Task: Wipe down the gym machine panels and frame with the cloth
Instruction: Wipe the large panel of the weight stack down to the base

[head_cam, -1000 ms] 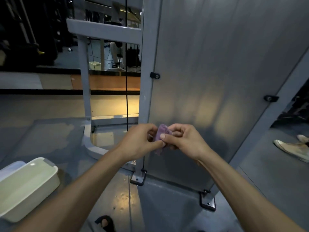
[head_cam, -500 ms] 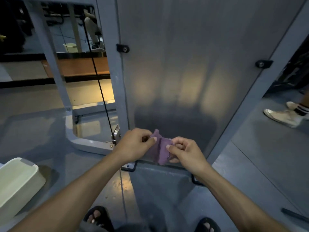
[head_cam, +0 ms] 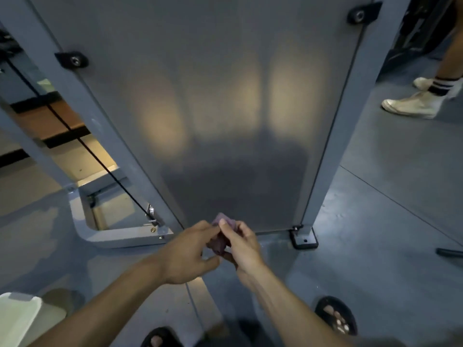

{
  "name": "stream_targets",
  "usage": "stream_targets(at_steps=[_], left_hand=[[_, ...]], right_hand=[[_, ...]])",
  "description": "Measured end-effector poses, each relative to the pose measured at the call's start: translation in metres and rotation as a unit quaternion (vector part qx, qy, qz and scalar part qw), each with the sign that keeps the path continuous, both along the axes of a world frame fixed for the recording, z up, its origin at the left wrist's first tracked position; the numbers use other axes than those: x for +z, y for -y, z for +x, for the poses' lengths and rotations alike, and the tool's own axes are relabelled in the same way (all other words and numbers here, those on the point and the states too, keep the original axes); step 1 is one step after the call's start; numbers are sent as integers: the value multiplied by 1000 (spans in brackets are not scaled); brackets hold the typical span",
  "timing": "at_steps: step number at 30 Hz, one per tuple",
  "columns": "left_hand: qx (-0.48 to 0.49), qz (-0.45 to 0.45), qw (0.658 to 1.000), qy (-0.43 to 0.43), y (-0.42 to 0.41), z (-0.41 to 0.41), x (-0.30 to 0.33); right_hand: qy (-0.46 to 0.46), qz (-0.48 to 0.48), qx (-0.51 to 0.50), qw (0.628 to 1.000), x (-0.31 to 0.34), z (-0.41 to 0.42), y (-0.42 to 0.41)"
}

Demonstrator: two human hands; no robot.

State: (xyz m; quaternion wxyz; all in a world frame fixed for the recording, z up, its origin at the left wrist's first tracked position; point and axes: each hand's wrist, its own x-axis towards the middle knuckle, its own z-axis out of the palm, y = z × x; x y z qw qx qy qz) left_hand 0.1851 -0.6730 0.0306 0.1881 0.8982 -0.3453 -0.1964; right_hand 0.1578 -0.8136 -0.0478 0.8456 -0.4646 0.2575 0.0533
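Fingers [head_cam: 220, 230] of both hands are curled round a small purple cloth [head_cam: 220, 240], which sits bunched between them just below the middle of the view, in front of the bottom edge of the grey panel [head_cam: 225, 108]. The left hand [head_cam: 188, 254] pinches it from the 9 o'clock side, and the right hand [head_cam: 240, 246] pinches it from 3 o'clock with the thumb on top. Whether the cloth touches the panel cannot be told; it looks held just clear of it.

My reading is that the cloth is being folded or regathered before a wipe. To do this well, shape it into a flat pad with a clean face outward, large enough for one palm to press evenly, not a tight ball that only touches at a point. One hand should then take it alone.

The panel rises from the hands toward 12 o'clock, with a frame post [head_cam: 105, 136] running up toward 10 o'clock and another post [head_cam: 335, 136] toward 1 o'clock. Overlapping strokes from the top down would carry dirt to the lower edge; the posts and the black bolts [head_cam: 74, 61] at the panel's corners need separate passes, since the pad may catch there. The thin black cable [head_cam: 105, 169] at 9 o'clock is best avoided.

A pale tub [head_cam: 22, 319] sits on the floor at 8 o'clock, probably for rinsing. Another person's shoe [head_cam: 411, 106] stands at 2 o'clock, well apart from the work.
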Motion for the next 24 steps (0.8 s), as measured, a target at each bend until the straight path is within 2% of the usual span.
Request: stream_targets(at_steps=[2,8,13,19,24], left_hand=[[2,-1,1000,-19,1,7,-7],[19,39,999,23,18,30,-37],[42,52,996,50,19,52,-58],[63,44,996,48,22,61,-68],[71,6,997,27,41,75,-69]], right_hand=[[-23,12,-20,999,-25,7,9],[-142,44,-174,974,-98,26,66],[-204,47,-222,952,-158,35,99],[-209,51,-299,930,-192,69,117],[-217,49,-353,909,-197,99,97]])
